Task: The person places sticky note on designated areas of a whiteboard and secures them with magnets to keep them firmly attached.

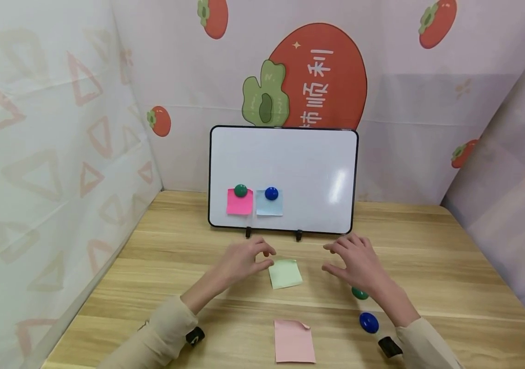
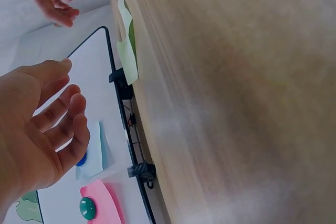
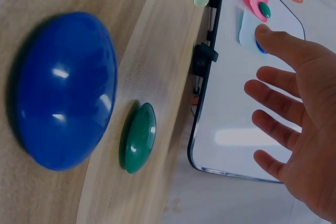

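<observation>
In the head view my left hand [image 1: 246, 260] hovers at the left edge of a pale green sticky note [image 1: 285, 274] on the table, fingers loosely bent and nothing in them. To the right of that note my right hand [image 1: 355, 260] is held over the table, its fingers spread and holding nothing. Partly hidden under the right wrist lies a green magnet [image 1: 360, 293], with a blue magnet [image 1: 369, 323] nearer me. A pink sticky note [image 1: 294, 342] with a curled top corner lies at the front. The right wrist view shows both loose magnets close up.
A whiteboard [image 1: 318, 179] stands on black clip feet [image 1: 299, 235] at the back of the wooden table [image 1: 161, 256]. On it, a green magnet [image 1: 241, 190] holds a bright pink note [image 1: 239, 206] and a blue magnet [image 1: 271, 193] holds a light blue note [image 1: 269, 207].
</observation>
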`<state>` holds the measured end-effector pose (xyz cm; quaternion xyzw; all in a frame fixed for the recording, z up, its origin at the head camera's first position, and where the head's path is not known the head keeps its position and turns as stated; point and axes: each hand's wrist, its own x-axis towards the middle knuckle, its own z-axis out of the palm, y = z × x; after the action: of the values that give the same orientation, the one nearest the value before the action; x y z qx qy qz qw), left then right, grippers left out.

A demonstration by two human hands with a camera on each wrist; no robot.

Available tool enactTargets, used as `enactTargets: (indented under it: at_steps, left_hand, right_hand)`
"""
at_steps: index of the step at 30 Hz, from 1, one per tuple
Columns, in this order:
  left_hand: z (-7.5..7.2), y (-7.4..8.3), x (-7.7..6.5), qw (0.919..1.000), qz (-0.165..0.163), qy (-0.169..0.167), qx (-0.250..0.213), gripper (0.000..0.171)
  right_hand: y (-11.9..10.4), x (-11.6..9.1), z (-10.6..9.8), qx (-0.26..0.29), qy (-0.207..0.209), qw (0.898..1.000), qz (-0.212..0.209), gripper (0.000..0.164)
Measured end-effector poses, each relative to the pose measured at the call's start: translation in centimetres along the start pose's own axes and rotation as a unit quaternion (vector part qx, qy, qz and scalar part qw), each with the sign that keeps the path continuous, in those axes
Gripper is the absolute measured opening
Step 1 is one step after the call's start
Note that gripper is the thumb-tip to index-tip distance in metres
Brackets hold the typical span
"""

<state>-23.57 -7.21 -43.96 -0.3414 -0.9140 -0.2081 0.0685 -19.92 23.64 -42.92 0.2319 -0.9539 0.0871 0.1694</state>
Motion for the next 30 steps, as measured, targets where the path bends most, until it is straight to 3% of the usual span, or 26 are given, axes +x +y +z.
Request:
enactTargets:
  at_steps: [7,20,30]
  left_hand:
    - [0.3,0.7,-0.7,0.9996,0.008,-0.025,0.012,0.021]
    - [0.6,2.4,-1.6,0.9944,0.006,-0.103,0.022,0.023]
    - [1.2,3.0,-2.5,0.9926,0.02,-0.118,0.021,0.019]
  right_hand:
    - [0.2,-1.4,-0.3,0.0,-0.03,1.0,0.009,0.044]
    - [0.6,-4.0,-1.0,0.011,-0.062,0.998,0.001,0.042]
    - [0.9,-5.8,-1.5,0.02,-0.088,0.996,0.008,0.038]
